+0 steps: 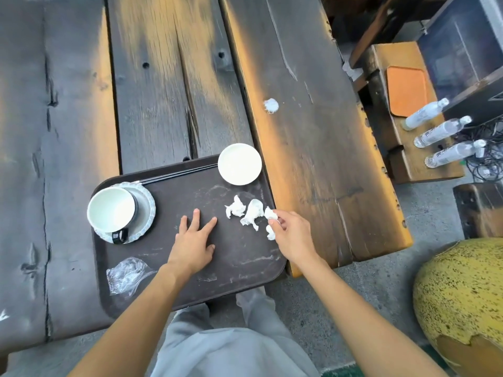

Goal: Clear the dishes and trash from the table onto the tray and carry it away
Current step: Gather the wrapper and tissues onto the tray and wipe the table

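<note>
A dark brown tray (236, 257) lies at the near edge of the wooden table (168, 85). On it stand a white cup (111, 209) on a saucer (147, 210), black chopsticks (177, 175), a small white dish (239, 164), crumpled tissues (245, 213) and a clear plastic wrapper (126, 276). My left hand (193, 240) rests flat on the tray, fingers spread. My right hand (291, 232) pinches a crumpled tissue (270, 214) at the tray's right edge. One more tissue ball (271, 105) lies farther off on the table's right plank.
A bench (413, 164) to the right carries an orange tray (407, 91) and three water bottles (442, 130). A dark cabinet (468, 50) stands behind it. A yellow speckled round object (462, 295) sits on the floor at lower right. My grey trousers (226, 346) are below.
</note>
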